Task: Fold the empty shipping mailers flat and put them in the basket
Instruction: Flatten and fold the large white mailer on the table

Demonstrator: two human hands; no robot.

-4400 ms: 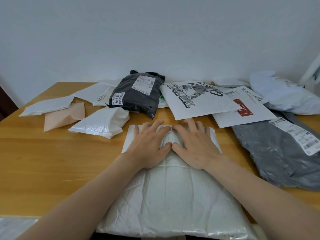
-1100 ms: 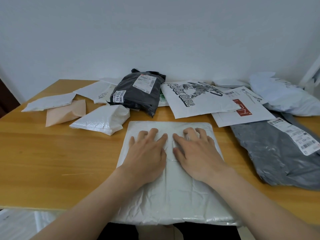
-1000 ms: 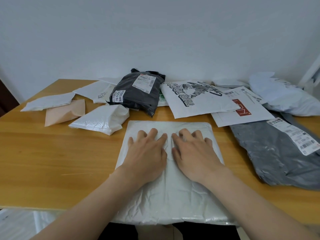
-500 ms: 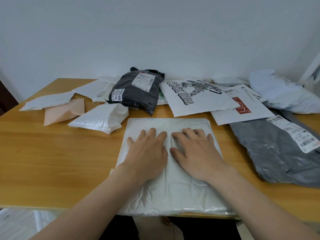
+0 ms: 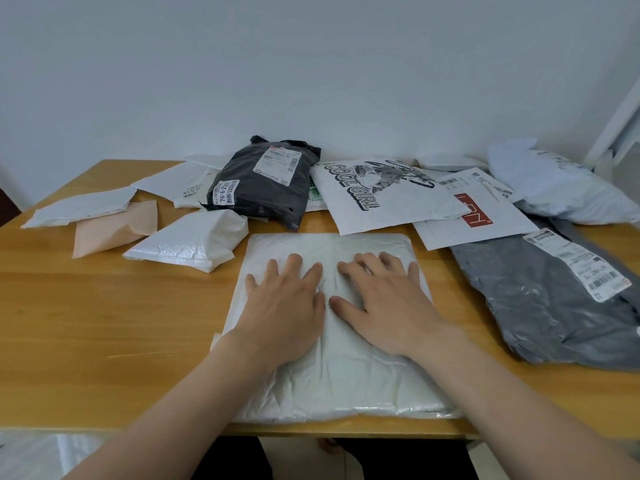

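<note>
the folded white mailer (image 5: 332,382) lies flat on the wooden table (image 5: 104,323), with its near edge at the table's near edge. all positions below are given relative to this mailer.

hands
- the left hand (image 5: 284,306) rests palm down on the left half of the folded white mailer. the fingers are straight, slightly spread, and press on its surface.
- the right hand (image 5: 384,306) rests palm down on the right half, with its fingers extended in the same way.
- both hands are flat and released; neither grasps anything.
- the two thumbs lie near the mailer's centre line with a narrow gap between them. the fingertips point to the far edge and stop short of it.

surrounding items
- just beside the far left corner: a small white padded mailer (image 5: 194,242), crumpled.
- further left: a peach mailer (image 5: 114,226), touching a flat white mailer (image 5: 79,211).
- beyond the far edge, left of centre: a black mailer (image 5: 263,195) with white shipping labels.
- beyond the far edge, right of centre: a printed mailer (image 5: 381,199) reading "cool girl".
- beyond the far right corner: a red-square mailer (image 5: 485,220), partly under the printed mailer.
- directly to the right: a grey mailer (image 5: 540,306) with a label, separated by a strip of bare table.
- furthest right: a pale puffed mailer (image 5: 554,188).
</note>
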